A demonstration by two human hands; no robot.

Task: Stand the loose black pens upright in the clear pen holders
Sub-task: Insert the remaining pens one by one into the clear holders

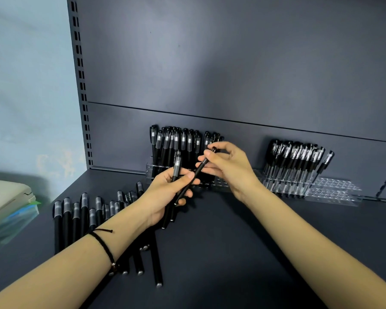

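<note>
Closest to us is the black cord bracelet (pixel 103 246) on our left wrist. Just past it the loose pens (pixel 80 217) lie flat on the dark shelf (pixel 232 241), clear caps pointing away, a few running under our forearm. Above them our left hand (pixel 165 192) is curled round a small bundle (pixel 176 168) of pens, thumb pressed across the barrels and one clear cap sticking up. Our right hand (pixel 230 166) pinches the upper end of a single pen (pixel 198 169) between thumb and forefinger, the other fingers loosely spread. That pen slants down into the left hand's grip, so both hands are on it. We'd guess these are light, stiff and a bit slick along the barrel. Nothing fragile here, and a pinch near the top should give the best aim for dropping the other end into a hole. Behind the hands, the left holder (pixel 221 185) is packed with upright pens, some front holes free. The right holder (pixel 334 190), further along, has leaning pens and lots of empty holes.
</note>
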